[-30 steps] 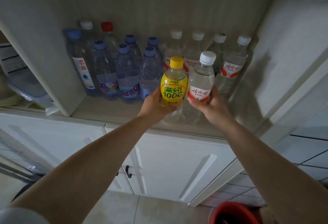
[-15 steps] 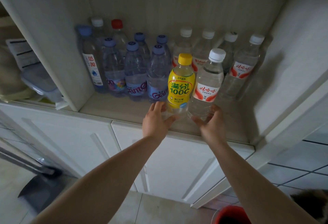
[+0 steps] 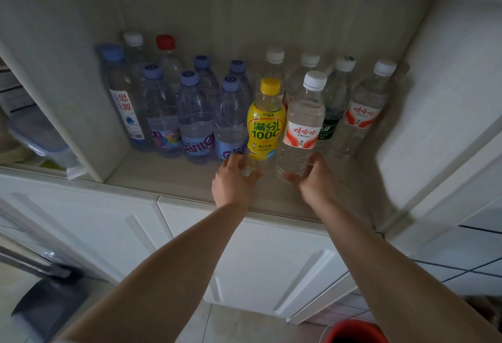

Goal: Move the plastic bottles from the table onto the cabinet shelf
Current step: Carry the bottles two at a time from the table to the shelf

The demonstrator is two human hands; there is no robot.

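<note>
On the cabinet shelf (image 3: 168,179) a yellow-labelled bottle (image 3: 266,125) with a yellow cap and a clear bottle (image 3: 303,128) with a white cap and red-white label stand upright, side by side, in front of the rows. My left hand (image 3: 233,179) is at the yellow bottle's base, fingers spread loosely around it. My right hand (image 3: 315,179) is at the clear bottle's base, fingers apart as well. Behind stand several blue-capped bottles (image 3: 195,122) on the left and several white-capped bottles (image 3: 364,114) on the right.
A vertical divider (image 3: 81,114) bounds the shelf on the left, with plastic containers (image 3: 38,136) beyond it. The cabinet's side wall (image 3: 434,114) closes the right. White doors (image 3: 271,261) sit below. A red bucket (image 3: 355,333) stands on the floor at bottom right.
Both bottles went from being carried in my hands to standing on the shelf. My fingers have loosened and slid down to the bottles' bases.
</note>
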